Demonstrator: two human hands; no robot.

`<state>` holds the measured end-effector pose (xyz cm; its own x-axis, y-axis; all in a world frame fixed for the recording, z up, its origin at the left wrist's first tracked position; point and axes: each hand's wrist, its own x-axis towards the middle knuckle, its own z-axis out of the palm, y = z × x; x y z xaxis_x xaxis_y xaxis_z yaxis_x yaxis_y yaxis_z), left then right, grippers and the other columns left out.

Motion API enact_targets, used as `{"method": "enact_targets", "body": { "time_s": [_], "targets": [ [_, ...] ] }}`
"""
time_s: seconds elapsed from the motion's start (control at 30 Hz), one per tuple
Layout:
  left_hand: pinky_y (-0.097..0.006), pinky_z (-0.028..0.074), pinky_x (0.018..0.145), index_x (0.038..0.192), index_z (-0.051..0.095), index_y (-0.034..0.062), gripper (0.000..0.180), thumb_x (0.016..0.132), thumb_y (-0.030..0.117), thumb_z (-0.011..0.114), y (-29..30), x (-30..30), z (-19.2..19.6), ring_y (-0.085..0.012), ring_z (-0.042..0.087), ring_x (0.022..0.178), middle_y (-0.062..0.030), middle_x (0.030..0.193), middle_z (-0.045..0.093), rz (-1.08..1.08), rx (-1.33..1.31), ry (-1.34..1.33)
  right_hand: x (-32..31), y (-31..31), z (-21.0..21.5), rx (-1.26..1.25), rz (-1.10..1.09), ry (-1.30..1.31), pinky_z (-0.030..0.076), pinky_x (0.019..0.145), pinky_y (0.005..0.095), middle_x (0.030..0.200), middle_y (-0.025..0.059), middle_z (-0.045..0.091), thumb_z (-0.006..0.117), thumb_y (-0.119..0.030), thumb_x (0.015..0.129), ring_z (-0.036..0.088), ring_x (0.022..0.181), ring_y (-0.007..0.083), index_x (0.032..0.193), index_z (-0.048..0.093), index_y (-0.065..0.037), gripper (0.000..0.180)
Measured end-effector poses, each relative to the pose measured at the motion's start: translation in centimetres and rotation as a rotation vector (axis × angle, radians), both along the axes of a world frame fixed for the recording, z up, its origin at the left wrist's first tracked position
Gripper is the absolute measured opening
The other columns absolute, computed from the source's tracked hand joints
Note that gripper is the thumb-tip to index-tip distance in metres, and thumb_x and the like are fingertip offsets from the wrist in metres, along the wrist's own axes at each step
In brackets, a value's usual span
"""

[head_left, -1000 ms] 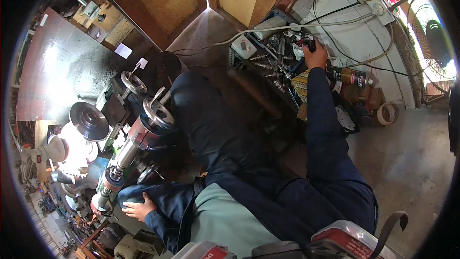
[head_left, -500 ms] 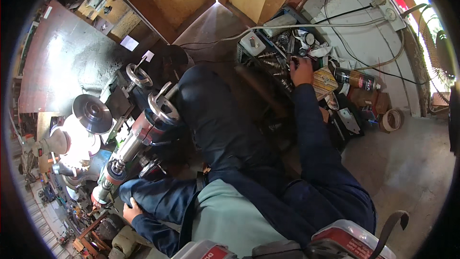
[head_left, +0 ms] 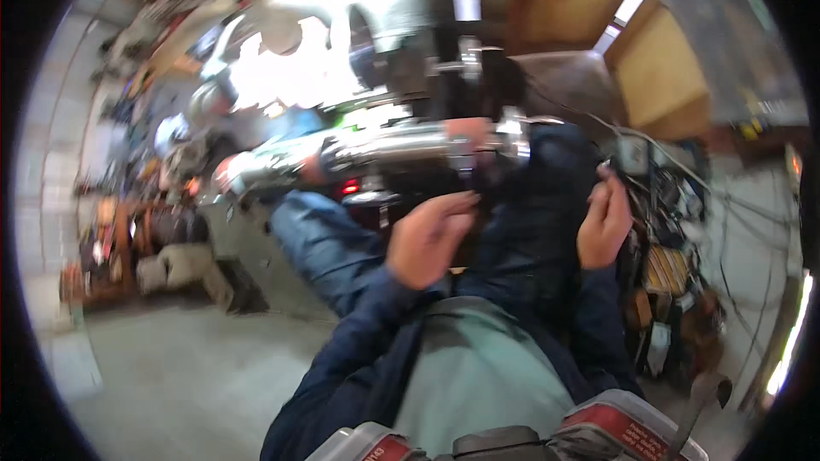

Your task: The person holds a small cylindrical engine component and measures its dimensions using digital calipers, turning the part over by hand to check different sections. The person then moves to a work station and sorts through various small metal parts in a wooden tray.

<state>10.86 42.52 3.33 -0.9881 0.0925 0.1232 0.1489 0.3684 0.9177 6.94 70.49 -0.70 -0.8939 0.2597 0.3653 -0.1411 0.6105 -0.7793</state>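
Observation:
In front of my torso hangs my left hand point(head_left: 431, 241), its fingers half curled and smeared by motion; nothing shows clearly in it. My right hand point(head_left: 605, 226) is raised beside my right knee, its fingers pinched together. At their tips sits a small dark piece with a bright glint point(head_left: 606, 166), too blurred to name. Beyond the left hand lies a machine with a shiny metal cylinder point(head_left: 401, 147), like a lathe's tailstock. A chromed handwheel point(head_left: 515, 138) sits at its right end, near my knee.
Right of my right hand stands a crate of metal parts point(head_left: 662, 183), with a yellow striped box point(head_left: 666, 271) below it. Cables point(head_left: 683, 172) run across the crate to the wall. Cluttered shelves point(head_left: 128, 243) stand at the left. Very bright light hits the machine's far side.
My right hand has come out of the crate with a small piece at its fingertips. My left hand has left my thigh and risen in front of me. The view has swung left.

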Motion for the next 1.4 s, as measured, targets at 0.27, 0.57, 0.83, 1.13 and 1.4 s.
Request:
{"method": "enact_targets", "body": {
  "time_s": [0.27, 0.57, 0.83, 1.13, 1.4],
  "targets": [
    [-0.031, 0.055, 0.086, 0.117, 0.063, -0.0033, 0.024, 0.107, 0.016, 0.051, -2.2, 2.3, -1.3, -0.0149, 0.068, 0.096, -0.0112, 0.104, 0.072, 0.192, 0.757, -0.106, 2.6, -14.0, 4.3, 0.009, 0.887, -0.095, 0.054, 0.078, 0.0404, 0.105, 0.0180, 0.067, 0.069, -0.003, 0.090, 0.069, 0.089, 0.0347, 0.104, 0.058, -0.001, 0.018],
    [-0.026, 0.049, 0.062, 0.109, 0.066, 0.0025, 0.017, 0.101, 0.017, 0.063, -15.4, 1.7, -4.7, -0.0097, 0.061, 0.069, -0.0059, 0.081, 0.066, 0.926, 0.122, 0.102, -7.4, -10.7, 3.5, 0.531, 0.274, 0.152, 0.040, 0.103, 0.0480, 0.118, 0.0178, 0.065, 0.061, -0.018, 0.095, 0.056, 0.114, 0.0372, 0.129, 0.059, -0.001, 0.038],
    [-0.032, 0.054, 0.076, 0.101, 0.073, 0.0023, 0.015, 0.096, 0.016, 0.068, -19.0, -0.8, -4.8, -0.0220, 0.071, 0.083, -0.0121, 0.092, 0.073, 0.996, -0.163, 0.333, -8.5, -11.2, 2.5, 0.683, 0.302, 0.107, 0.037, 0.103, 0.0502, 0.114, 0.0154, 0.066, 0.058, -0.016, 0.093, 0.054, 0.111, 0.0363, 0.129, 0.060, -0.002, 0.039],
    [-0.039, 0.053, 0.080, 0.100, 0.072, 0.0047, 0.011, 0.092, 0.012, 0.070, -20.2, -1.0, -5.2, -0.0297, 0.069, 0.087, -0.0122, 0.094, 0.073, 0.849, -0.386, 0.447, -8.3, -11.3, 2.7, 0.675, 0.297, 0.108, 0.037, 0.104, 0.0498, 0.114, 0.0144, 0.066, 0.057, -0.017, 0.093, 0.054, 0.111, 0.0357, 0.129, 0.060, -0.003, 0.038],
    [-0.038, 0.053, 0.080, 0.099, 0.072, 0.0066, 0.014, 0.085, 0.004, 0.073, -23.5, -1.0, -4.4, -0.0311, 0.068, 0.091, -0.0114, 0.098, 0.071, 0.526, -0.534, 0.515, -8.6, -11.5, 4.0, 0.683, 0.327, 0.056, 0.043, 0.095, 0.0485, 0.107, 0.0168, 0.068, 0.058, -0.018, 0.093, 0.059, 0.102, 0.0362, 0.123, 0.064, -0.003, 0.034]
  ]
}}
